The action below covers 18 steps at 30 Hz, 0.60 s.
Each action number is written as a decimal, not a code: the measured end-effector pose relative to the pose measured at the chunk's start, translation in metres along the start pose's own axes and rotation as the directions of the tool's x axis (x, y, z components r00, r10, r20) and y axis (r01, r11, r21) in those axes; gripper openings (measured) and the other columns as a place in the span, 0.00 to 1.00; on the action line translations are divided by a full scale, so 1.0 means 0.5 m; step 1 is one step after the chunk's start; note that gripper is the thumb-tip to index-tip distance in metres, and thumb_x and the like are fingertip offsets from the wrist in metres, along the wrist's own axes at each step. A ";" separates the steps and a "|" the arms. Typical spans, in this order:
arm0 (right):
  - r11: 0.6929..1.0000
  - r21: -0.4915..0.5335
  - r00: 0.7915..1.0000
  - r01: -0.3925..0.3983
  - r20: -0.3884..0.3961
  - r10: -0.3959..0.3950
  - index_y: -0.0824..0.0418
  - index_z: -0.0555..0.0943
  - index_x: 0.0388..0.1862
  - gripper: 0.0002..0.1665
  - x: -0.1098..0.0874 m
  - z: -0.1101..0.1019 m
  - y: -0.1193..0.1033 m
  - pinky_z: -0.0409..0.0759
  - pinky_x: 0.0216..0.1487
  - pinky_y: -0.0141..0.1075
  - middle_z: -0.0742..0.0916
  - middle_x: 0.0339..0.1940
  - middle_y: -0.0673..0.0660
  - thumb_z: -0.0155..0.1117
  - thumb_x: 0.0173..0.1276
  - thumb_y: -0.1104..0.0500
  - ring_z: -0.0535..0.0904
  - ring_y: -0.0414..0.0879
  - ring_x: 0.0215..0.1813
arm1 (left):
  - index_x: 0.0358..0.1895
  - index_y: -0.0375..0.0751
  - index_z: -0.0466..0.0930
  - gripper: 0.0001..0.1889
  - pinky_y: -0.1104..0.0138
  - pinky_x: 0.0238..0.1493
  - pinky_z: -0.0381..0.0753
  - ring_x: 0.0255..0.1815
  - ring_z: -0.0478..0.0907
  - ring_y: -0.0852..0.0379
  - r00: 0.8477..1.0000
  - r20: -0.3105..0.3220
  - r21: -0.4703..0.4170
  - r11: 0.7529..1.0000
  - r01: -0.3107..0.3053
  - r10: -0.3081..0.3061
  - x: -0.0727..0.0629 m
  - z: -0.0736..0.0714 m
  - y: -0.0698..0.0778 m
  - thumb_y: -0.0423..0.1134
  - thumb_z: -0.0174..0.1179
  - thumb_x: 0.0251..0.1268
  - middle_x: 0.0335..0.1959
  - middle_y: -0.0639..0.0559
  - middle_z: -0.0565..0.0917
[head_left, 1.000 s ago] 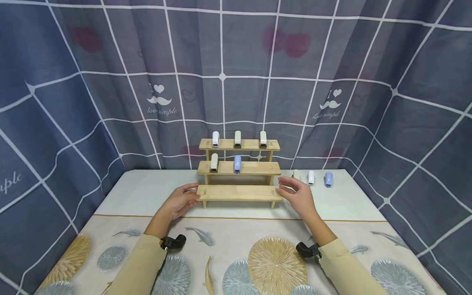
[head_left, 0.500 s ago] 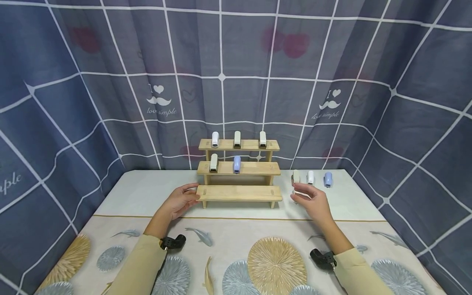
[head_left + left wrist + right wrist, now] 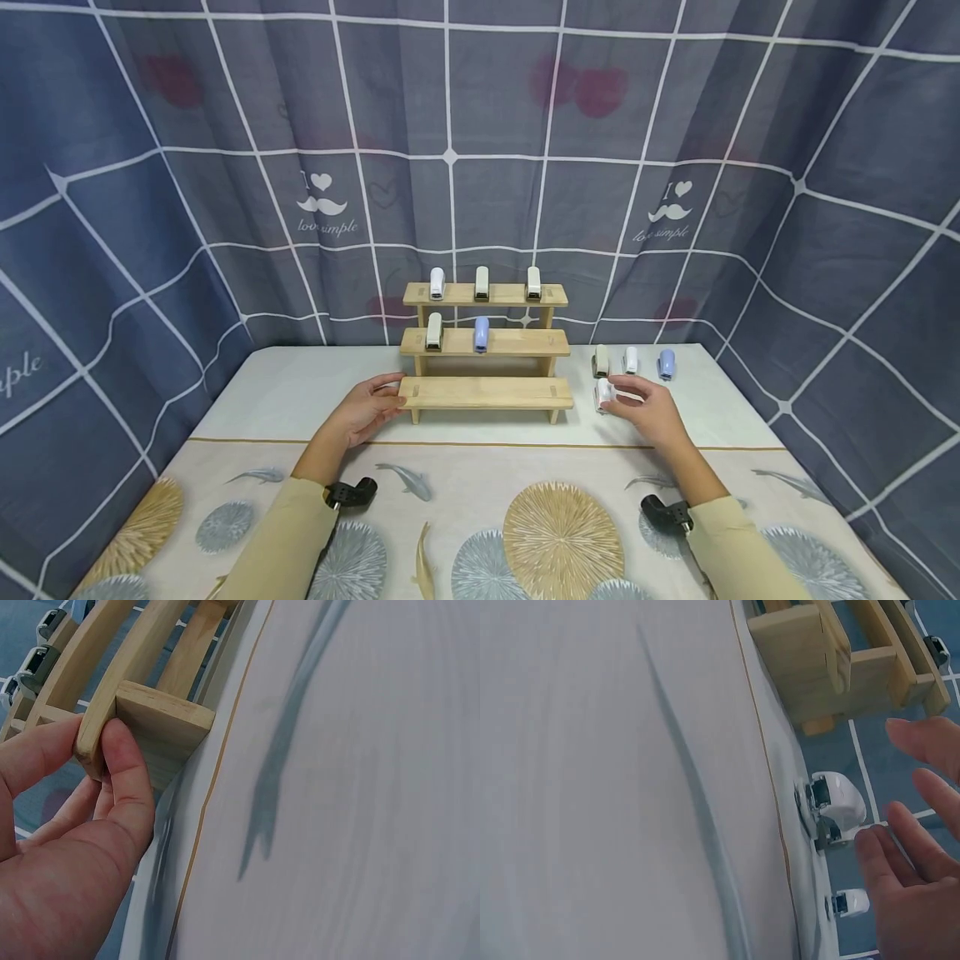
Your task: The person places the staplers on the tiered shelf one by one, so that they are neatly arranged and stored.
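Observation:
A three-tier wooden display stand (image 3: 486, 392) stands on the table in the head view. My left hand (image 3: 367, 410) pinches the left end of its lowest board, thumb on one side and fingers on the other, as the left wrist view of the board (image 3: 105, 724) shows. To the right of the stand, my right hand (image 3: 651, 410) is beside a small white stapler (image 3: 602, 393). In the right wrist view the fingers (image 3: 911, 847) are spread and loosely bent near that stapler, holding nothing; whether a fingertip touches it I cannot tell.
Behind the white stapler sit a cream stapler (image 3: 600, 361), another white stapler (image 3: 631, 360) and a blue stapler (image 3: 666, 364). Three staplers line the top board (image 3: 460, 294); a cream one (image 3: 434, 332) and a blue one (image 3: 482, 333) are on the middle board. A grid-patterned curtain (image 3: 495, 200) encloses the table.
My right hand has left the right end of the stand's lowest board and moved right to the front white stapler, bringing that stapler and the cream one into view. The left hand stays put.

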State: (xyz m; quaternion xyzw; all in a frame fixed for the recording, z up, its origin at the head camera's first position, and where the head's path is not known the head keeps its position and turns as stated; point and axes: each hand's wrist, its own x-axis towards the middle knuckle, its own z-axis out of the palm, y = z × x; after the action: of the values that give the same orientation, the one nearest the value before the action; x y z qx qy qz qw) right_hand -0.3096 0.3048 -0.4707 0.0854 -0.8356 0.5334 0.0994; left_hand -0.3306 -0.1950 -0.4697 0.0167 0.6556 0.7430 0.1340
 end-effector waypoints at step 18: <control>0.995 -0.045 0.985 -0.093 0.140 0.098 0.72 0.72 0.71 0.45 0.053 -0.011 0.019 0.84 0.62 0.41 0.78 0.69 0.74 0.81 0.55 0.64 0.77 0.69 0.67 | 0.79 0.27 0.54 0.36 0.72 0.47 0.87 0.42 0.84 0.61 1.000 0.012 -0.017 1.000 0.004 -0.004 -0.002 0.002 -0.001 0.21 0.57 0.69 0.47 0.50 0.82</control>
State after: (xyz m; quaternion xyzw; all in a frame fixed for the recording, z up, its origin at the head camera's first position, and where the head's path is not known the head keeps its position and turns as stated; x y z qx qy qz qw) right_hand -0.3369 0.3129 -0.4696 0.0812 -0.8537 0.5142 0.0156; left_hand -0.3292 -0.1945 -0.4697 0.0185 0.6484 0.7482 0.1393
